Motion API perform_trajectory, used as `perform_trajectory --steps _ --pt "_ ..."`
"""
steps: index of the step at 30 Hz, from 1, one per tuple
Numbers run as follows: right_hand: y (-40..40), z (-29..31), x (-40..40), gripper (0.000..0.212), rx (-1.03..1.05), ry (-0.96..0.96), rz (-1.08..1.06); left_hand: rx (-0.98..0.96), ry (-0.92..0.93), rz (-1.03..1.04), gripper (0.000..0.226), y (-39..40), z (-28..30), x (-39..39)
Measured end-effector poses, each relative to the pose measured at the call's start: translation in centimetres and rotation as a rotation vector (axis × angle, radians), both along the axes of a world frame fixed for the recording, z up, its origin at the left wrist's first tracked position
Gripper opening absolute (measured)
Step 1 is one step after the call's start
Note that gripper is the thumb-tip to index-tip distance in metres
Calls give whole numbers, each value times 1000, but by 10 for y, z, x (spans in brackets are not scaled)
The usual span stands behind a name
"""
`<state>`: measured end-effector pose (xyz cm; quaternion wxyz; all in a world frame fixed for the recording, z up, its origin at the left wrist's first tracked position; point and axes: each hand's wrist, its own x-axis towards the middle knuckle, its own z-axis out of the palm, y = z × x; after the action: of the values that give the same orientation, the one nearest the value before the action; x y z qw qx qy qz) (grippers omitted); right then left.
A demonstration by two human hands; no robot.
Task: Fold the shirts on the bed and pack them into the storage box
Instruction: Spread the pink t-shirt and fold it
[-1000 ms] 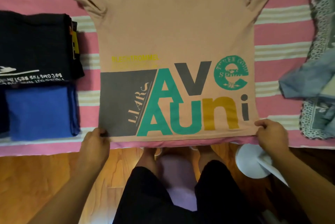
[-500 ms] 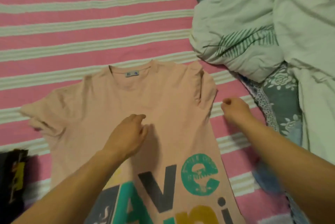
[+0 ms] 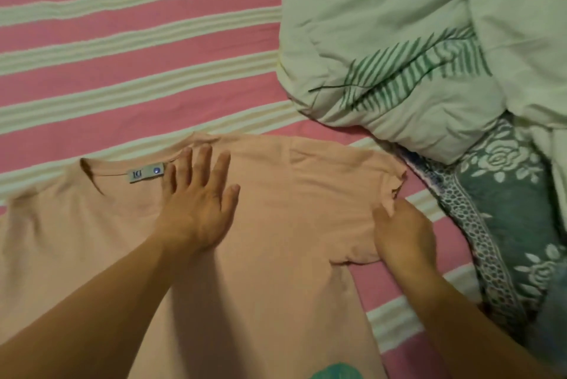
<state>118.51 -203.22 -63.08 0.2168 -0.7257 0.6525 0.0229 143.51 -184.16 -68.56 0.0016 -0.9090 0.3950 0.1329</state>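
A peach T-shirt (image 3: 285,213) lies flat on the pink-and-cream striped bed (image 3: 129,50), collar and white neck label toward the far side. My left hand (image 3: 199,203) presses flat on the shirt's chest just right of the collar, fingers spread. My right hand (image 3: 402,234) pinches the edge of the right sleeve, which is bunched and partly lifted. A bit of the teal print shows at the bottom edge. The storage box is out of view.
A rumpled white quilt with green leaf print (image 3: 414,50) lies to the right of the shirt. Beside it, a grey-green floral blanket with lace edging (image 3: 503,209) runs along the right side of the bed.
My view has moved up from the hem to the shoulders. My left hand slid up and flattened near the collar. My right hand reached in and took hold of the right sleeve.
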Motion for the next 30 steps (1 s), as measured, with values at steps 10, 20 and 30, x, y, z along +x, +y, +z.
perform_trajectory --steps 10,20,30 --pt "-30 4 6 28 -76 -32 0 132 54 7 68 -10 11 4" --pt "5 11 -21 38 -181 143 249 257 54 -40 69 -19 24 11" --pt "178 22 119 52 -152 -60 964 -139 214 220 66 179 115 -25"
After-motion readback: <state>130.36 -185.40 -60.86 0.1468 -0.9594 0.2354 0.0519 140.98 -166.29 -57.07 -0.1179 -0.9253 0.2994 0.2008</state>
